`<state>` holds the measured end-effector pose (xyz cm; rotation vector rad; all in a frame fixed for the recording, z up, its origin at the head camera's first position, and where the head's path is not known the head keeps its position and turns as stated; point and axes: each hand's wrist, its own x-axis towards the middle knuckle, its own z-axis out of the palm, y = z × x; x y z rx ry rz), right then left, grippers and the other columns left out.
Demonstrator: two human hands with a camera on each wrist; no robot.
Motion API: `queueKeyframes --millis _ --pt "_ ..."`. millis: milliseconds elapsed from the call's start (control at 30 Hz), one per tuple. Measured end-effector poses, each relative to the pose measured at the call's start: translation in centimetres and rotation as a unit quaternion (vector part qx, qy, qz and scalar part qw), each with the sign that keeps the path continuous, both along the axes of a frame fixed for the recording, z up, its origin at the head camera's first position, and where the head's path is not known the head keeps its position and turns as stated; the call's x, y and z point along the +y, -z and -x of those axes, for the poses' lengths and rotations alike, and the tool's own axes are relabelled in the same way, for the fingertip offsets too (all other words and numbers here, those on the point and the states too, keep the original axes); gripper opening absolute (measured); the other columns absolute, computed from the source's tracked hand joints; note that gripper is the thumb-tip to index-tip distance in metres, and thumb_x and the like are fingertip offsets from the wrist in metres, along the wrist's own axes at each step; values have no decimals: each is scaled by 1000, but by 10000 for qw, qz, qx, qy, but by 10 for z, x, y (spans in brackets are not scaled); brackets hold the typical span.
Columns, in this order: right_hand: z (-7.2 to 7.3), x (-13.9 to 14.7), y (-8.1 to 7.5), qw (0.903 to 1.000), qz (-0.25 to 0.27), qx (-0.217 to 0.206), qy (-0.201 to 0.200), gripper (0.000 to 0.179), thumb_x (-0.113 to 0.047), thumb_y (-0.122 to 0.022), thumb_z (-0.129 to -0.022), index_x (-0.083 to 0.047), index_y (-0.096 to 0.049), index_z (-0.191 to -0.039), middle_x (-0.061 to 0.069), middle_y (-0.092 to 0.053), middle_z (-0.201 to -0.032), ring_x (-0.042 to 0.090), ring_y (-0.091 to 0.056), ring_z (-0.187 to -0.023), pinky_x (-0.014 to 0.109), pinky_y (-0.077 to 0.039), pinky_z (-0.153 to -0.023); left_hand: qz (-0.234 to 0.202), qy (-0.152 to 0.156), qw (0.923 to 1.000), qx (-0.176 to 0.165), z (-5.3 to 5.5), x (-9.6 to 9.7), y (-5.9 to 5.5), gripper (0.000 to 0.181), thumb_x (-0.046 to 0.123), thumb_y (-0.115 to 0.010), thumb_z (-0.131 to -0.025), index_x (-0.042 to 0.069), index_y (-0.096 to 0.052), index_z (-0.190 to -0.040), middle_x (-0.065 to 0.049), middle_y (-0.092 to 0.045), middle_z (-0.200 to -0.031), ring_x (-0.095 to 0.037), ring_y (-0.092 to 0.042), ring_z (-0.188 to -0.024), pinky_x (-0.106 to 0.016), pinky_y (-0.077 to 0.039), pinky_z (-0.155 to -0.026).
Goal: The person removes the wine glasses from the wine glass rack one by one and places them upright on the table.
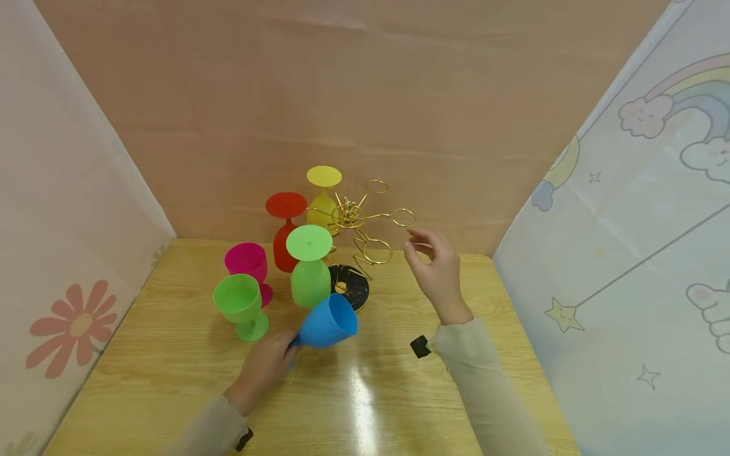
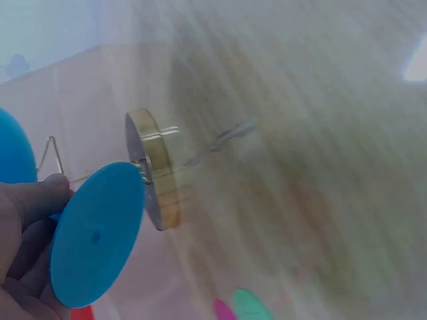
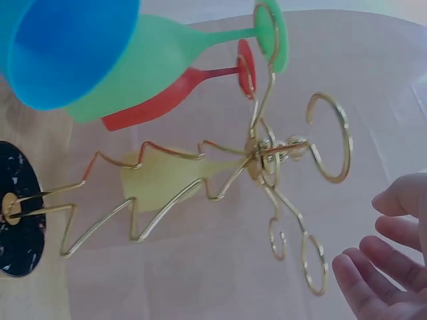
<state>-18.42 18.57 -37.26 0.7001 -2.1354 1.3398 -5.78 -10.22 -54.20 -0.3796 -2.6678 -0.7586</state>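
Note:
My left hand (image 1: 265,369) grips a blue plastic goblet (image 1: 320,328) by its stem, tilted with the mouth toward the right. Its round foot (image 2: 97,233) faces the left wrist camera. Behind it stands a gold wire goblet rack (image 1: 365,216) with ring-ended arms and a round black base (image 1: 355,288). Light green (image 1: 310,282), red (image 1: 285,206) and yellow (image 1: 324,177) goblets hang upside down on the rack's left and back. My right hand (image 1: 436,272), fingers loosely bent and holding nothing, is beside the rack's right rings, apart from them.
A magenta goblet (image 1: 246,259) and a lime green goblet (image 1: 236,299) stand upright on the wooden table (image 1: 171,354), left of the rack. A pinkish cloth wall (image 1: 456,126) rises behind; patterned panels flank both sides.

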Motion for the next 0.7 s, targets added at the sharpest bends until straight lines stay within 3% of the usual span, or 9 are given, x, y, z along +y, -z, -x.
queueKeyframes --millis 200,333,533,700 --pt "8 -9 -28 9989 -76 -415 -202 29 7 -68 -91 5 -67 -121 20 -64 -114 35 -65 -102 33 -57 -90 -402 -239 9989 -3 -8 -8 10 27 -6 -80 -81 3 -70 -105 -8 -72 -97 -25 -71 -90 -42 -60 -78" --pt "18 -15 -46 9962 -312 -772 -255 30 1 -67 -93 3 -67 -123 18 -64 -118 33 -65 -105 38 -57 -91 -745 -397 9962 -215 -13 -13 15 30 -7 -79 -81 2 -68 -107 -11 -73 -102 -30 -72 -95 -46 -59 -82" --pt "32 -25 -65 9896 -641 -1230 -385 32 -2 -68 -93 3 -65 -125 18 -63 -124 32 -64 -107 42 -56 -95 -1754 -597 9792 -830 -19 -22 23 33 -9 -74 -85 0 -64 -115 -16 -72 -110 -35 -71 -102 -50 -58 -87" --pt "42 -35 -69 9835 -799 -1524 -552 34 -2 -69 -93 3 -64 -127 20 -62 -126 34 -64 -108 43 -56 -95 -2255 -838 9637 -1155 -24 -30 30 38 -8 -70 -89 -6 -58 -125 -25 -68 -120 -41 -67 -110 -52 -56 -91"
